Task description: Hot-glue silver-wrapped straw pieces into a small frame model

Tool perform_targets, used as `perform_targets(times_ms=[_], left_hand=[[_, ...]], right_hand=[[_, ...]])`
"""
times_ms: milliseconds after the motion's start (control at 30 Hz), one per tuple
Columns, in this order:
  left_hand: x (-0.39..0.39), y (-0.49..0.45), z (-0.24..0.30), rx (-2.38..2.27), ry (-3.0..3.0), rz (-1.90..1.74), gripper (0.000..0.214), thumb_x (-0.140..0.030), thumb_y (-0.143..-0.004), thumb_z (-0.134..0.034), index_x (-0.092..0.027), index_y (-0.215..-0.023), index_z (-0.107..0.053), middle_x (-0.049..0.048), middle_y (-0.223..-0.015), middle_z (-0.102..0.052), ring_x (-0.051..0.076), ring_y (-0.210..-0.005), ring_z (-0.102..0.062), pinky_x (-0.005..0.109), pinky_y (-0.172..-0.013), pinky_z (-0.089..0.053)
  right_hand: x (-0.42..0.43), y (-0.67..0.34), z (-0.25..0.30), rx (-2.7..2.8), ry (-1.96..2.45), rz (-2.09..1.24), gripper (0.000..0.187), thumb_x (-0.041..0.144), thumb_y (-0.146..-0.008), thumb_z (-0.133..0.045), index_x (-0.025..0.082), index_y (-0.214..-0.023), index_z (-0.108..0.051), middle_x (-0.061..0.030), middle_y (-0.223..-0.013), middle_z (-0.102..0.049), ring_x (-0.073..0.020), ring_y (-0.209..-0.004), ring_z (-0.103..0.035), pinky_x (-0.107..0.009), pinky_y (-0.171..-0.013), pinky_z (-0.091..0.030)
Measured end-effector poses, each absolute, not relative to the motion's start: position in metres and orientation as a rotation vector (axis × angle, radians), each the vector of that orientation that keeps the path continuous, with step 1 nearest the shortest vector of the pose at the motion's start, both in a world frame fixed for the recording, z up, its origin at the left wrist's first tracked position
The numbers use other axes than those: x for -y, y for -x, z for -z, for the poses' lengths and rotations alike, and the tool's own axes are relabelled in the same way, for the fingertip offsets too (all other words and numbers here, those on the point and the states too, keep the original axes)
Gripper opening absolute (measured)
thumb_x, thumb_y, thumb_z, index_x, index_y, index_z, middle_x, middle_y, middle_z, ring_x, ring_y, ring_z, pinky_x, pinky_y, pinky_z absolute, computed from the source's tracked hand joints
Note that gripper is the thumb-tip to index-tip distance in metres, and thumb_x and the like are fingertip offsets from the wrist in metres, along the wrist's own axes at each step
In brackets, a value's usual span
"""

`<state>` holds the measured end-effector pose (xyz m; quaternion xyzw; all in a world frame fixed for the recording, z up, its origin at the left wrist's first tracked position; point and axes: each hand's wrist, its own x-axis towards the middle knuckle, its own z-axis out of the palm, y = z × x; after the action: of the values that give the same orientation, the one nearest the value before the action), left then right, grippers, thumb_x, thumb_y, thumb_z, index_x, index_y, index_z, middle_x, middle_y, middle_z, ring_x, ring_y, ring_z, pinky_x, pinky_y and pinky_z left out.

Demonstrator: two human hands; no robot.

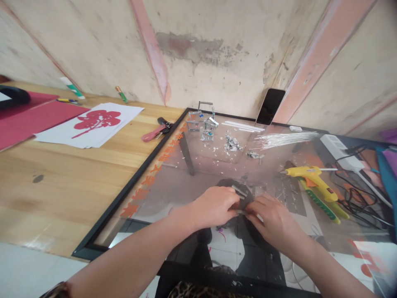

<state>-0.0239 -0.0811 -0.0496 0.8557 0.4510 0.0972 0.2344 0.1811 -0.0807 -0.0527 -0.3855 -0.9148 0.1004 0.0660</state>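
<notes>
My left hand (218, 207) is closed in a pinch above the glass tabletop (155, 203). Between its fingers is a small silvery-grey strip piece (240, 192), too small to make out fully. My right hand (271, 217) comes in from the other side, its fingertips pinched at the near end of the same piece. The two hands almost meet, and their fingers hide most of what they grip. Beyond them lie a heap of small silvery scraps (232, 142) and a few more silvery bits (252, 155).
Small wire-like frames (203, 124) stand at the far left corner of the glass. Thin wires (285, 140), white sticks (242, 126) and a phone (271, 106) are along the wall. A yellow glue gun (314, 178), green-handled pliers (322, 205) and a power strip (341, 152) lie right.
</notes>
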Motion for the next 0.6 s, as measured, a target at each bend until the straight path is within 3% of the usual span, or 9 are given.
perform_targets(times_ms=[233, 433, 600], left_hand=[[0.082, 0.024, 0.051, -1.233, -2.341, -0.283, 0.008, -0.026, -0.076, -0.059, -0.020, -0.082, -0.062, 0.0000, -0.082, -0.060, 0.016, -0.075, -0.058, 0.025, -0.063, -0.040], [0.083, 0.022, 0.053, -1.215, -2.341, -0.318, 0.002, -0.020, -0.076, -0.057, -0.020, -0.077, -0.059, -0.0008, -0.080, -0.059, 0.014, -0.075, -0.057, 0.023, -0.063, -0.038], [0.083, 0.022, 0.052, -1.231, -2.320, -0.286, 0.005, -0.022, -0.077, -0.056, -0.020, -0.078, -0.060, -0.0011, -0.080, -0.059, 0.013, -0.072, -0.056, 0.024, -0.063, -0.038]], right_hand=[[0.078, -0.185, 0.050, 2.760, 1.172, -0.321, 0.008, 0.021, -0.085, -0.053, 0.020, -0.085, -0.061, -0.0031, -0.079, -0.059, -0.0194, -0.081, -0.051, -0.033, -0.074, -0.039], [0.082, -0.181, 0.047, 2.752, 1.188, -0.281, 0.012, 0.020, -0.085, -0.054, 0.019, -0.076, -0.062, -0.0035, -0.076, -0.059, -0.0185, -0.079, -0.053, -0.033, -0.072, -0.041], [0.067, -0.203, 0.038, 2.610, 1.159, -0.209, 0.011, 0.025, -0.084, -0.055, 0.021, -0.089, -0.064, -0.0036, -0.084, -0.065, -0.0191, -0.084, -0.056, -0.034, -0.078, -0.044]])
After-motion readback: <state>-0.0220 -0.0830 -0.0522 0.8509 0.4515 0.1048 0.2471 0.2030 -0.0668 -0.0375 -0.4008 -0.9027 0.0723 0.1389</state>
